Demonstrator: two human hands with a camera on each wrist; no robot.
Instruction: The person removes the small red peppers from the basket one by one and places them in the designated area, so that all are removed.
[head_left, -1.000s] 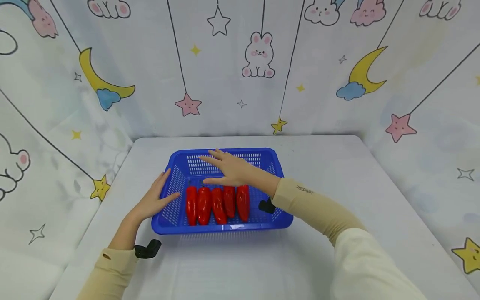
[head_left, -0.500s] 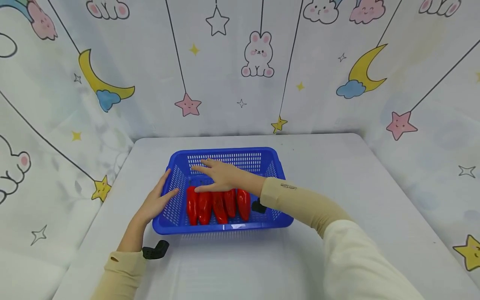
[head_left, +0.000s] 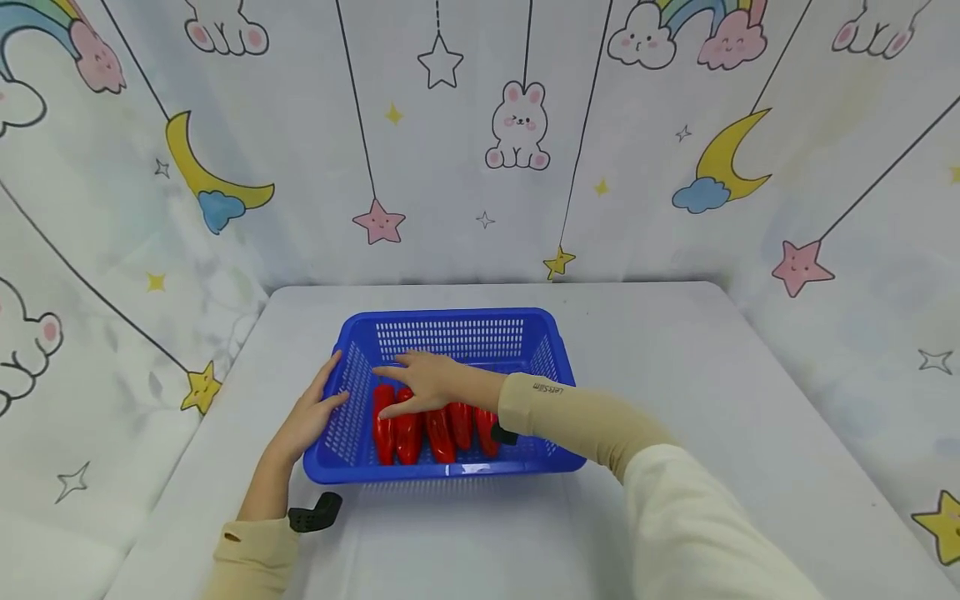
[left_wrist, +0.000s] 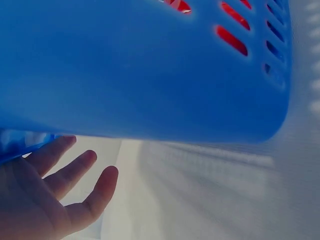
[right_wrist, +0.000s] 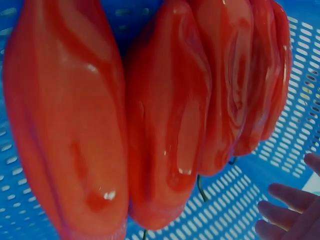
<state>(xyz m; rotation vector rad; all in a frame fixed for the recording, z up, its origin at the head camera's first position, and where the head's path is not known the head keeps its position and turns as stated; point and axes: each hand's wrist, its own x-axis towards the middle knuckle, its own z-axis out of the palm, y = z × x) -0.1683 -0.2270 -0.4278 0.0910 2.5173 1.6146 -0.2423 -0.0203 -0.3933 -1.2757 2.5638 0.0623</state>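
Note:
Several red peppers (head_left: pixel 384 433), glossy and long, lie side by side in a blue plastic basket (head_left: pixel 397 474); thin green stems show in the right wrist view. My right hand (head_left: pixel 422 382), fingers spread, hovers over the left peppers with its thumb across them and holds nothing. In the right wrist view its fingers (right_wrist: pixel 285 212) are beyond the far ends of the peppers (right_wrist: pixel 165 120). At the basket's left side, my left hand (head_left: pixel 303 423) touches the rim, with its thumb over the edge. Its loosely spread fingers (left_wrist: pixel 97 192) show under the blue wall in the left wrist view.
The basket stands on a white table (head_left: pixel 645 350) in front of a cartoon-printed cloth (head_left: pixel 465 250). Black wrist devices hang at the left wrist (head_left: pixel 315 512) and the right wrist (head_left: pixel 504 433), the latter over the basket.
My right hand has moved left and lower, from over the basket's middle to above the left peppers. The left hand stays at the left rim. The head view has tilted slightly.

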